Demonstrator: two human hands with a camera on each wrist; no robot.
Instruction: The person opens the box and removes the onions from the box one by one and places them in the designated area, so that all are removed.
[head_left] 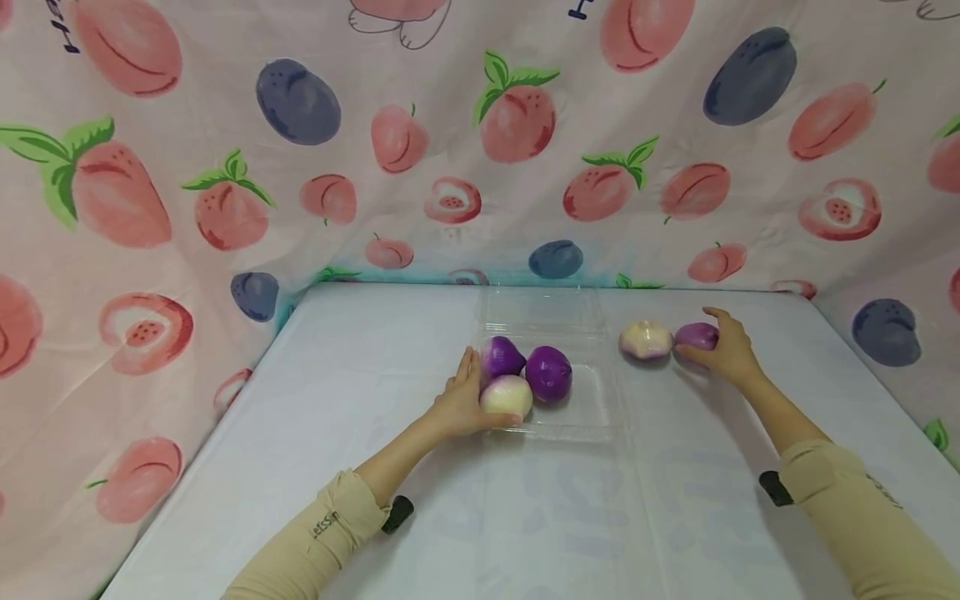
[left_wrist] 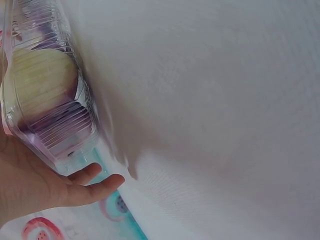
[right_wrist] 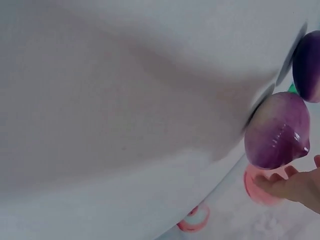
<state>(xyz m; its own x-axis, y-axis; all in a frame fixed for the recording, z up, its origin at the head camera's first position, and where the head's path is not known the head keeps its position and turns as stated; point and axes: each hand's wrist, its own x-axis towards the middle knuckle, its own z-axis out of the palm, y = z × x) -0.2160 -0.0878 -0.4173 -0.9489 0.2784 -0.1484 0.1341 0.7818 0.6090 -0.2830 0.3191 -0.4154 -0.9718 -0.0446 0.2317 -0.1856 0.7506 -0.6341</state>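
A clear plastic container (head_left: 592, 396) lies with its lid folded back, holding a purple onion (head_left: 550, 374), a second purple onion (head_left: 501, 357) and a pale one (head_left: 507, 397). My left hand (head_left: 463, 402) rests against the container's left side, fingers straight and thumb along the front edge. In the left wrist view, two fingertips (left_wrist: 107, 185) extend past the ribbed wall. On the right, my right hand (head_left: 729, 350) is spread around a pinkish-purple onion (head_left: 696, 335) on the table. The right wrist view shows fingers (right_wrist: 280, 187) beside that onion; firm contact is unclear.
Left of the right hand's onion sits a whitish onion (head_left: 646, 341), purple at its base. The clear lid (head_left: 540, 310) lies toward the back of the white table (head_left: 360, 358). A fruit-patterned cloth (head_left: 450, 125) hangs behind and at both sides.
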